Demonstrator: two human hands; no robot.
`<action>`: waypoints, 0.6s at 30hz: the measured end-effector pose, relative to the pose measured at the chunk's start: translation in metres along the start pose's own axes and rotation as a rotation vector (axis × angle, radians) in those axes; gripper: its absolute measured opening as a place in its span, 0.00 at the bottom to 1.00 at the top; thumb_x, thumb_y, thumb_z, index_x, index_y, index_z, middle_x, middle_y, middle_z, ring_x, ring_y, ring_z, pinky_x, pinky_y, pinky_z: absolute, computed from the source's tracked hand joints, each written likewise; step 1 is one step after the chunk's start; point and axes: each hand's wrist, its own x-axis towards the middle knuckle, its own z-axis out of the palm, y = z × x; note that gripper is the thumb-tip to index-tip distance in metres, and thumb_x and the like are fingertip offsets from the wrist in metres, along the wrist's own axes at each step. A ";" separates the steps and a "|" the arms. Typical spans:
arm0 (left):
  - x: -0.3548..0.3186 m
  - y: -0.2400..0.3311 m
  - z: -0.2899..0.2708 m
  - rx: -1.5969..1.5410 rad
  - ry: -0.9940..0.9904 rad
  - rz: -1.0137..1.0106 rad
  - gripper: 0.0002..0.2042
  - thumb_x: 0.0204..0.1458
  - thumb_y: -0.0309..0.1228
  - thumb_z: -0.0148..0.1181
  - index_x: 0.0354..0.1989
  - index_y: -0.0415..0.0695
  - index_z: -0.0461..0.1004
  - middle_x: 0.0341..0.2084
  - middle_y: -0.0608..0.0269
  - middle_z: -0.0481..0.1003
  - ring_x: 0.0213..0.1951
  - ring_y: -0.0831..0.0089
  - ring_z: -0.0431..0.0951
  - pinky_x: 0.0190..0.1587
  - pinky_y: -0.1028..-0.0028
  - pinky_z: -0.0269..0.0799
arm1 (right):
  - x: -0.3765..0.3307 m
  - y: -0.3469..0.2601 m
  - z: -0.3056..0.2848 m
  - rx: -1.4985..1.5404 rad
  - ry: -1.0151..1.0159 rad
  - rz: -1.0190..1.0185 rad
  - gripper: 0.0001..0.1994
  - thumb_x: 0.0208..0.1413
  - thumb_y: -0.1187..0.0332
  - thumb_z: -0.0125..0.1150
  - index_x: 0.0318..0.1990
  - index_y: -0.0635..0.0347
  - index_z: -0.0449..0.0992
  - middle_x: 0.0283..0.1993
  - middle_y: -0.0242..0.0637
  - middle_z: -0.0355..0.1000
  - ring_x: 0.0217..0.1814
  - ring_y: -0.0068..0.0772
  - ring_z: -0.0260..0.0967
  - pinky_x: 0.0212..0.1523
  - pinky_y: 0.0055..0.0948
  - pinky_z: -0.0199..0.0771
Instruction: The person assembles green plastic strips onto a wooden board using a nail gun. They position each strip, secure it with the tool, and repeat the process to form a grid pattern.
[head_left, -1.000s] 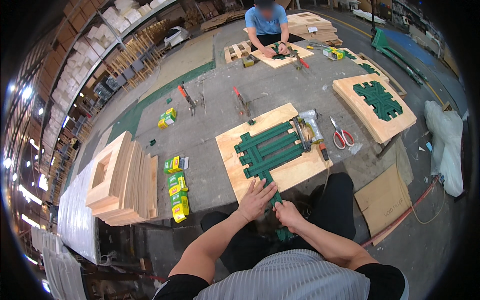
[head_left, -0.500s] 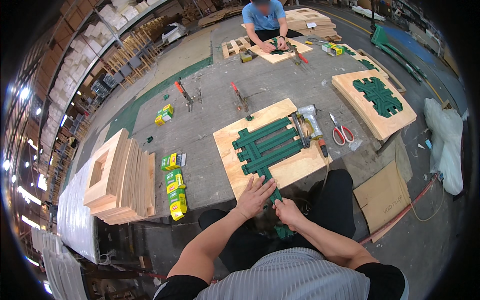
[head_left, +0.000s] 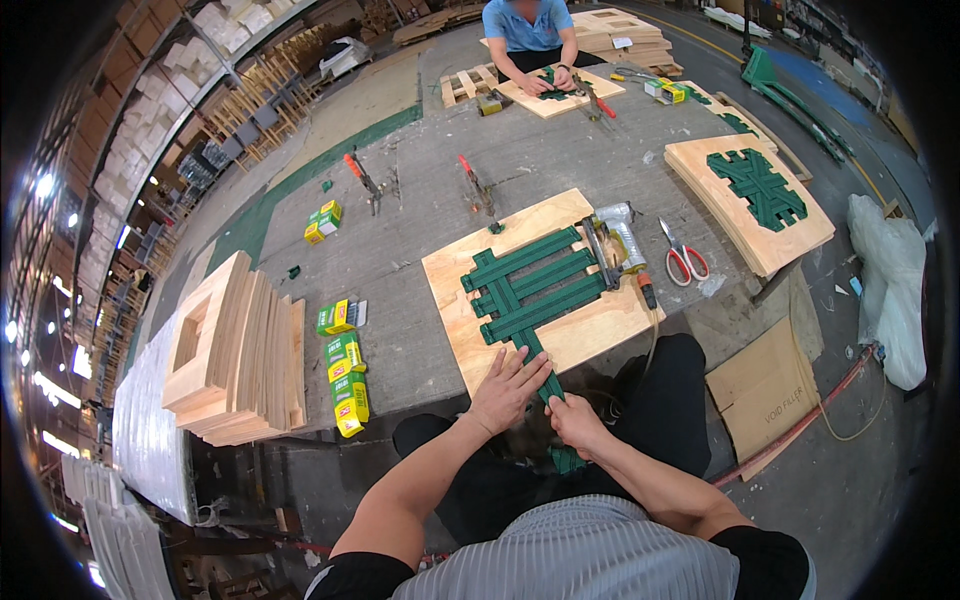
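Observation:
In front of me a square wooden board (head_left: 447,268) lies at the table's near edge. Three green webbing straps (head_left: 545,312) run across it, and another green strap (head_left: 527,343) passes over and under them towards me. My left hand (head_left: 510,390) is spread flat on this strap at the board's near edge, fingers stretched out. Just beyond the edge, my right hand (head_left: 578,424) is closed around the strap's near part, and more green webbing (head_left: 567,460) hangs below. A pneumatic stapler (head_left: 622,240) lies on the board's right side, touching the strap ends.
Red-handled scissors (head_left: 686,264) lie right of the stapler. To the left are green-and-yellow boxes (head_left: 345,355) and stacked wooden frames (head_left: 235,350). Webbed boards (head_left: 750,205) are stacked at right. Red-handled pliers (head_left: 475,183) lie beyond the board. A co-worker (head_left: 528,30) handles another board opposite.
My hands stay in nearly the same place on the strap. The view has shifted slightly, and the co-worker's hands have moved a little over their board.

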 end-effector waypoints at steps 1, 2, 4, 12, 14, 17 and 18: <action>0.000 0.001 0.000 -0.002 -0.003 -0.002 0.32 0.55 0.31 0.59 0.72 0.52 0.63 0.73 0.66 0.61 0.73 0.56 0.59 0.75 0.45 0.46 | 0.000 0.001 0.000 -0.007 0.001 0.000 0.15 0.72 0.63 0.48 0.34 0.61 0.72 0.21 0.27 0.62 0.20 0.20 0.54 0.22 0.28 0.55; 0.000 0.001 0.000 0.001 -0.001 -0.001 0.32 0.55 0.31 0.59 0.72 0.52 0.63 0.73 0.66 0.61 0.73 0.56 0.59 0.75 0.45 0.46 | 0.000 0.001 0.000 -0.015 0.002 0.001 0.15 0.72 0.63 0.48 0.34 0.61 0.72 0.21 0.27 0.62 0.20 0.20 0.54 0.22 0.28 0.54; 0.000 0.000 0.000 0.005 -0.002 -0.001 0.32 0.55 0.31 0.59 0.71 0.52 0.64 0.73 0.66 0.61 0.73 0.56 0.59 0.75 0.45 0.46 | -0.001 0.001 -0.003 -0.003 -0.007 0.012 0.15 0.72 0.62 0.47 0.35 0.61 0.72 0.21 0.27 0.62 0.20 0.19 0.54 0.21 0.27 0.54; 0.001 -0.002 0.005 -0.018 -0.005 -0.009 0.31 0.54 0.31 0.58 0.71 0.54 0.65 0.72 0.66 0.62 0.73 0.56 0.59 0.75 0.45 0.47 | 0.003 0.006 -0.006 0.034 -0.041 0.009 0.15 0.74 0.63 0.46 0.35 0.60 0.71 0.21 0.26 0.61 0.20 0.18 0.53 0.22 0.25 0.54; 0.000 -0.003 0.007 -0.031 -0.002 -0.012 0.32 0.54 0.30 0.59 0.71 0.54 0.65 0.73 0.66 0.61 0.74 0.56 0.58 0.75 0.45 0.47 | 0.003 0.008 -0.006 0.015 -0.041 -0.001 0.15 0.74 0.63 0.46 0.34 0.60 0.71 0.21 0.26 0.61 0.20 0.18 0.53 0.22 0.25 0.54; 0.001 -0.005 0.007 -0.044 -0.012 -0.010 0.32 0.54 0.30 0.59 0.71 0.54 0.64 0.73 0.65 0.61 0.74 0.55 0.58 0.75 0.45 0.47 | 0.007 0.014 -0.005 -0.001 -0.025 -0.022 0.15 0.74 0.63 0.46 0.34 0.60 0.70 0.20 0.25 0.60 0.20 0.18 0.53 0.22 0.25 0.54; 0.000 -0.006 0.007 -0.050 -0.025 -0.009 0.32 0.54 0.30 0.60 0.71 0.54 0.64 0.73 0.65 0.60 0.74 0.55 0.58 0.75 0.45 0.47 | 0.009 0.016 -0.005 -0.015 -0.022 -0.025 0.15 0.74 0.63 0.47 0.34 0.60 0.70 0.20 0.25 0.60 0.20 0.18 0.53 0.22 0.25 0.54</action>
